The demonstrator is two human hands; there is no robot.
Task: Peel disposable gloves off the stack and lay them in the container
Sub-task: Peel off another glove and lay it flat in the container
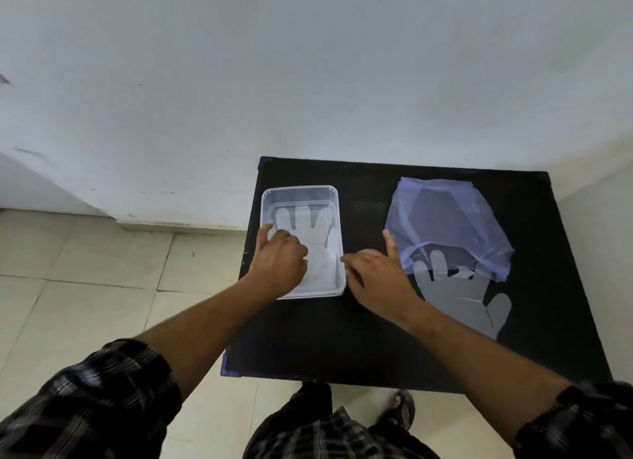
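Already at least one clear disposable glove (310,232) lies flat in the clear plastic container (334,198), fingers pointing away from the person, so the task is under way. How many gloves are layered there cannot be told, since the film is see-through. The left hand (279,260) is inside the container with its fingers curled down onto the glove's cuff end, pressing or smoothing it rather than gripping anything I can make out. The right hand (376,275) hovers just beside the container's right wall, fingers loosely spread and one raised, holding nothing.

What is left sits to the right: the glove stack (459,294) lies on the black surface (359,338), well apart from the container, with its fingertips tucked under the mouth of a bluish plastic bag (452,215). It looks like more than one glove (a second thumb shape sticks out at the lower right), so further peeling is probably needed.

Little stands in the way: the strip of surface between container and stack is bare. The bag overlapping the stack's fingertips may drag along when a glove is lifted, and the thin film will likely cling to the layer beneath. Beyond the surface are only tiled floor (85,253) and a pale wall (308,64).
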